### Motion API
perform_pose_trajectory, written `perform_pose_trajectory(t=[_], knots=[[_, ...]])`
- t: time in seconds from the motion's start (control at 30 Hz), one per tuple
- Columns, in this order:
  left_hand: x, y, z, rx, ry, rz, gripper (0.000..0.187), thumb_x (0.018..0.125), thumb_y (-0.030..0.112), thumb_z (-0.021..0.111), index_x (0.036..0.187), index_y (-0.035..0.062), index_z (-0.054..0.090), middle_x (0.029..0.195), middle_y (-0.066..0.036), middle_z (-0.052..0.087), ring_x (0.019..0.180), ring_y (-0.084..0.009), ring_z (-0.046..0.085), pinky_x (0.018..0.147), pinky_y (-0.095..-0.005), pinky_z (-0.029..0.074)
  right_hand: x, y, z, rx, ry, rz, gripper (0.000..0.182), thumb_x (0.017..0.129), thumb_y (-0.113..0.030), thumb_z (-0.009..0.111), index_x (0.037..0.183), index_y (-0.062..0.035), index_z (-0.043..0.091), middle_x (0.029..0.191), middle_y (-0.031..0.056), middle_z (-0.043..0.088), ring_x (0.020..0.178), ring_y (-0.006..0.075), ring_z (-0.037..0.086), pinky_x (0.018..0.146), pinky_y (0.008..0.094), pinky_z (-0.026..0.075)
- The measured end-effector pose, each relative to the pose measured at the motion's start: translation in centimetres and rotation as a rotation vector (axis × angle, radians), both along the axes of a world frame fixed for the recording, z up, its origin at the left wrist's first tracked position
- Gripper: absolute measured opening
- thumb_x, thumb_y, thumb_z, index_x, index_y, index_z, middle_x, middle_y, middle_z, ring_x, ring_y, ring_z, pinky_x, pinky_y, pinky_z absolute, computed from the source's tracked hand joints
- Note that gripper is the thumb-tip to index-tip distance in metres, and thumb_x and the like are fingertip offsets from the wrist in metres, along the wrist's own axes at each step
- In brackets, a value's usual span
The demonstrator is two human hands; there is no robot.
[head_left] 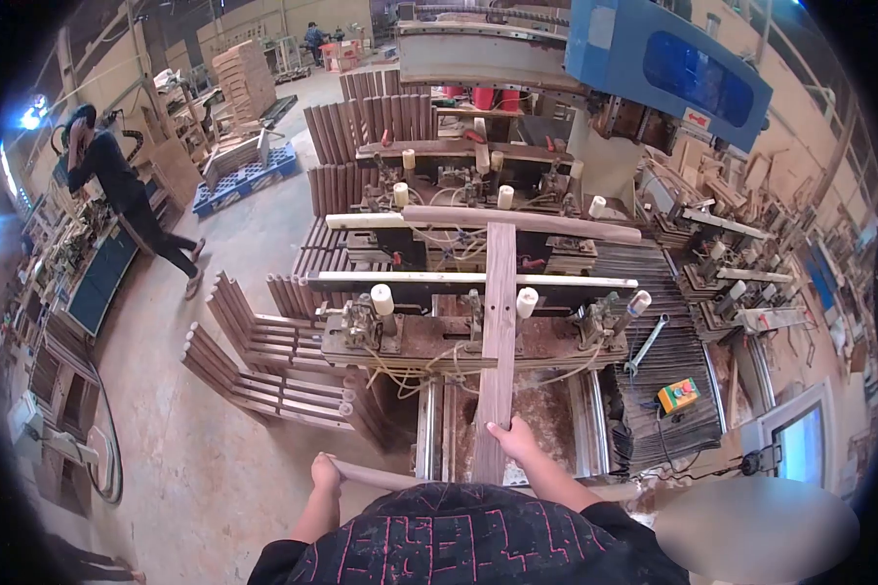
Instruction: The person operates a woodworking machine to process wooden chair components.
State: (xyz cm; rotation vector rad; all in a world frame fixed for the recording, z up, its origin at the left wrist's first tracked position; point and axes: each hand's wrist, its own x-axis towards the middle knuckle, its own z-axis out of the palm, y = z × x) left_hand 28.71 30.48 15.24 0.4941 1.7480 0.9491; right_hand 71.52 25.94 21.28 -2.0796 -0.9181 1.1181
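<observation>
A long flat wooden board (498, 322) runs away from me over the machine bed, its far end near a curved wooden piece (527, 222) that lies crosswise on the clamps. My right hand (518, 441) grips the board's near part, thumb on top. Low on the left, my left hand (328, 472) is closed round the end of a rounded wooden piece (376, 478), whose other end is hidden by my shirt. White cylinders (382, 299) stand on the clamp fixture on both sides of the board.
Stacked wooden frames (273, 361) stand left of the machine. A wrench (647, 345) and a yellow control box (678, 395) lie on the ribbed cover at right. The blue machine head (673, 68) hangs above. A person (117, 175) walks at far left, near a blue pallet (246, 180).
</observation>
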Motion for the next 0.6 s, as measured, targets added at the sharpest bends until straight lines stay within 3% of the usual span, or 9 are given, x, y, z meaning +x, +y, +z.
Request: perform_pose_trajectory(t=[0.07,0.2,0.27,0.3,0.43,0.5,0.6], knots=[[0.5,0.2,0.3,0.028,-0.002,0.031,0.031,0.099,0.032,0.038,0.089,0.0105,0.059,0.074,-0.006,0.05,0.065,-0.02,0.052,0.051,-0.0366,0.043,-0.7,-0.3,4.5,-0.008,-0.069,0.018,0.046,0.088,-0.031,0.074,0.113,0.0053,0.063,0.105,0.0188,0.071,0.094,0.0271,0.068,0.085,0.0393,0.052],[1.8,0.8,3.1,-0.047,-0.029,0.012,0.029,0.101,0.036,0.047,0.089,0.0116,0.059,0.078,-0.006,0.051,0.068,-0.0191,0.053,0.054,-0.0393,0.046,0.5,2.0,5.2,0.081,0.031,-0.115,0.041,0.089,-0.028,0.074,0.112,0.0038,0.064,0.103,0.0168,0.071,0.094,0.0231,0.066,0.085,0.0384,0.051],[3.9,1.9,5.2,0.061,-0.223,0.037,0.027,0.101,0.034,0.048,0.092,0.0115,0.06,0.082,-0.006,0.053,0.075,-0.0186,0.054,0.062,-0.0356,0.048,2.0,4.9,6.2,0.268,0.097,-0.16,0.037,0.089,-0.025,0.074,0.113,0.0023,0.064,0.102,0.0148,0.071,0.094,0.0214,0.065,0.086,0.0374,0.051],[4.9,2.5,6.5,0.078,-0.259,0.07,0.02,0.098,0.026,0.052,0.094,0.0078,0.06,0.084,-0.006,0.054,0.08,-0.0194,0.055,0.07,-0.0336,0.049,2.6,6.8,6.5,0.295,0.121,-0.164,0.038,0.09,-0.026,0.073,0.114,0.0021,0.064,0.103,0.0142,0.071,0.095,0.0214,0.065,0.087,0.0373,0.05],[5.8,4.0,6.2,0.238,-0.411,0.161,0.012,0.095,0.012,0.054,0.096,0.0011,0.058,0.086,-0.007,0.054,0.08,-0.0202,0.055,0.073,-0.037,0.051,4.7,11.3,7.8,0.192,0.048,-0.128,0.04,0.092,-0.027,0.07,0.116,0.0034,0.064,0.108,0.0132,0.07,0.098,0.0216,0.065,0.088,0.0374,0.05],[6.7,3.9,7.1,0.241,-0.454,0.189,0.011,0.095,0.012,0.054,0.098,0.0014,0.057,0.085,-0.007,0.054,0.079,-0.0197,0.054,0.074,-0.0376,0.051,5.6,12.6,6.6,0.262,0.12,-0.105,0.042,0.094,-0.028,0.068,0.12,0.0052,0.062,0.111,0.0148,0.07,0.1,0.0225,0.065,0.09,0.038,0.049],[6.7,4.7,7.1,0.285,-0.522,0.24,0.011,0.096,0.012,0.053,0.101,0.0018,0.053,0.085,-0.007,0.053,0.077,-0.0196,0.055,0.075,-0.0391,0.053,5.1,12.4,9.3,0.279,0.117,-0.152,0.047,0.093,-0.026,0.068,0.127,0.0057,0.058,0.116,0.0171,0.068,0.105,0.0233,0.064,0.092,0.0379,0.048]])
